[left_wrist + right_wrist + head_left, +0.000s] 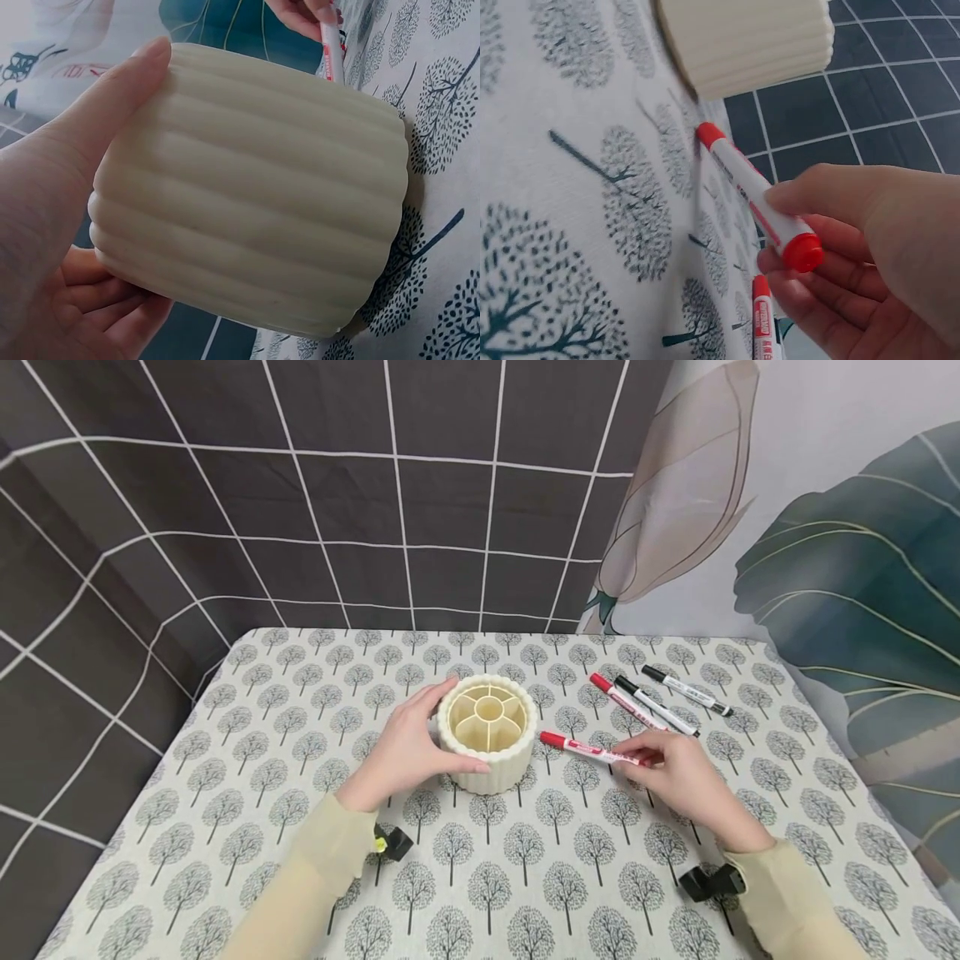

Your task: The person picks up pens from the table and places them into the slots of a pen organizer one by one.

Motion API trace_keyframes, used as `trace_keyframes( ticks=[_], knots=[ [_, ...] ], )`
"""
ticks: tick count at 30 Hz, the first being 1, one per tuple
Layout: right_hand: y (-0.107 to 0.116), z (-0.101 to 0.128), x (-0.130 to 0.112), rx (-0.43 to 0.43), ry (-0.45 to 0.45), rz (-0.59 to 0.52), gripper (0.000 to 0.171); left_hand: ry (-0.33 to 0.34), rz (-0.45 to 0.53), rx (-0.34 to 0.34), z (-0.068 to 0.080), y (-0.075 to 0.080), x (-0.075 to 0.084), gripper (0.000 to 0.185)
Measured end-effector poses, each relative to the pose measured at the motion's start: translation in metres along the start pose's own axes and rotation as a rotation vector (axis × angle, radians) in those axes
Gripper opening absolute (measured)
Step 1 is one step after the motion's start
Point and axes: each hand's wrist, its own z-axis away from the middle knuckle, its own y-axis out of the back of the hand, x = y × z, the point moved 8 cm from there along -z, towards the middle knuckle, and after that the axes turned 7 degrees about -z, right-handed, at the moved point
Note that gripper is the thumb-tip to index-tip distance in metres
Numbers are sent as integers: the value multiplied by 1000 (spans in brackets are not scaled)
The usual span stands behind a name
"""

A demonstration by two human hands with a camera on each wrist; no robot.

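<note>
on the bench, my left hand [405,752] wraps the ribbed holder [488,732] to steady it while my right hand [686,777] pinches a red marker [588,749].

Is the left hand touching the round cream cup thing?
Touching. The left wrist view shows the left hand with thumb and fingers wrapped around the ribbed cream holder, no gap between skin and its side.

A matt, ribbed cream plastic is seen on the pen holder [488,732], smooth glossy plastic on the red-capped marker [588,749] with its printed paper-like label, and a soft woven cloth, printed with trees and faintly rough, on the table cover [525,877].
</note>
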Motion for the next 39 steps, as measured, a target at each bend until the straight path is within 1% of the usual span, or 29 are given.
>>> trace_keyframes(
  ticks=[4, 7, 12, 14, 17, 20, 24, 27, 31, 34, 39],
  knots=[
    [7, -3, -1, 57, 8, 12, 23, -3, 4, -4, -1, 0, 1, 130],
    [13, -6, -1, 96, -23, -9, 24, 3, 2, -8, -1, 1, 1, 130],
    [23, -10, -3, 149, -90, -110, 21, 10, 3, -8, 0, 1, 0, 130],
    [28, -12, -5, 172, -115, -128, 19, 12, 1, -7, 0, 1, -1, 130],
    [38, -16, -11, 209, -138, -156, 21, 8, 1, -5, -1, 1, -2, 130],
    [49, -20, -17, 247, -159, -208, 25, 3, 3, -7, -1, 1, -1, 130],
    [66, -28, -28, 307, -130, -280, 26, -8, -2, -10, -2, 1, -1, 131],
    [78, -33, -41, 369, -90, -325, 26, -16, -9, -10, -2, 1, -1, 131],
    [91, -41, -59, 431, -29, -485, 28, -21, -7, -11, -2, 1, -2, 130],
    [97, -48, -73, 448, 31, -592, 29, -26, 1, -13, -3, 1, -1, 130],
    [101, -57, -94, 437, 84, -659, 32, -24, 10, -21, -4, 1, -1, 130]
  ],
)
